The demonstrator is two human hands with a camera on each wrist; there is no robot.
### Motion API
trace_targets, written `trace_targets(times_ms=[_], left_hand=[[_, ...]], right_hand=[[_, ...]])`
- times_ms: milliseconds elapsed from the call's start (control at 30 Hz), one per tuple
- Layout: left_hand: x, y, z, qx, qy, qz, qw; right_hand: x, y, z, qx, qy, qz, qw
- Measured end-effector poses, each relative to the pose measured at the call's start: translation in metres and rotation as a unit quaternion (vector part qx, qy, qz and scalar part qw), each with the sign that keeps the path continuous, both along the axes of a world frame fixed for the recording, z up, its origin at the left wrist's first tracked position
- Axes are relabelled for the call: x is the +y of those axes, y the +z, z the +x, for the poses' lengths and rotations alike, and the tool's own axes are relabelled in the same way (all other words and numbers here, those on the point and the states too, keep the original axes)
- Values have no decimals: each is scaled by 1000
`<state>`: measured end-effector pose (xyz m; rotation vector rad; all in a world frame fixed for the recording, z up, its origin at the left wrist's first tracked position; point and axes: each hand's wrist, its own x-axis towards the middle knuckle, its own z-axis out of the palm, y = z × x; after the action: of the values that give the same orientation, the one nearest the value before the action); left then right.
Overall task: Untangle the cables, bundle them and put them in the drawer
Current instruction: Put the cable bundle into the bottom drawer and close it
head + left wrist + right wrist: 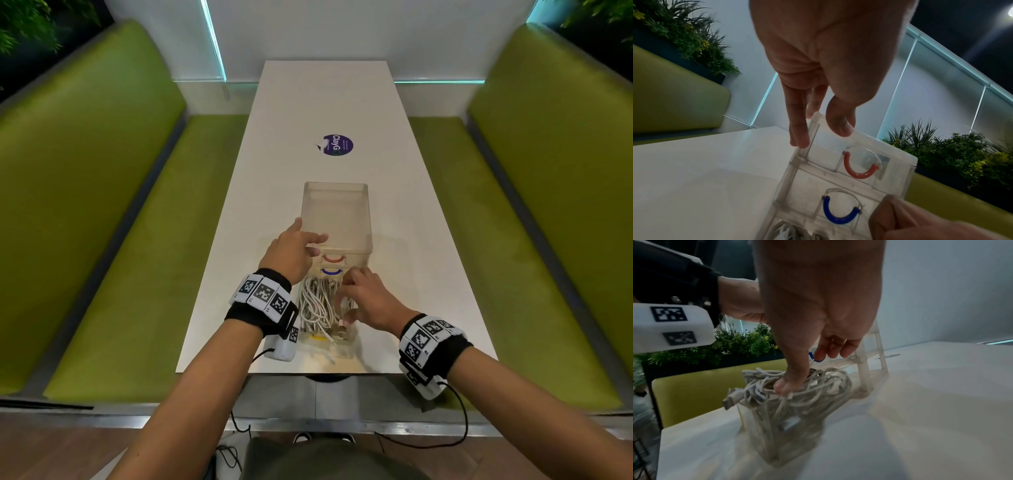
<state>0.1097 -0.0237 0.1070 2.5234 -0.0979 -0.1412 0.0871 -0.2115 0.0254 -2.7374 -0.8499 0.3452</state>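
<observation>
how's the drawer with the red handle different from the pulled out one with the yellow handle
The clear plastic drawer with the red handle sits shut in the cabinet and looks empty; the clear drawer with the yellow handle is pulled out towards the person and full of white cables. Both have curved coloured handles.

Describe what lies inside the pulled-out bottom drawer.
The drawer holds a pile of white cables, one plug poking over its front edge. The right hand presses into the pile and hides part of it; the drawer's floor beneath cannot be seen.
</observation>
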Motion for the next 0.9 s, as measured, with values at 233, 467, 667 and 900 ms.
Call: trace_targets(times_ms=[233,467,667,900], left_hand=[[0,-2,1,1,5,6,1000],[-1,-1,2,6,1,11,1000],[3,-3,3,13,-2,8,1000],[-1,5,-2,8,3,2,1000]], right_hand=[[2,-6,-26,-79,30,-15,996],[21,-3,-60,28,42,-126,991],[26,-1,-35,-52,86,-70,992],[15,-22,-43,-134,41,-1,990]])
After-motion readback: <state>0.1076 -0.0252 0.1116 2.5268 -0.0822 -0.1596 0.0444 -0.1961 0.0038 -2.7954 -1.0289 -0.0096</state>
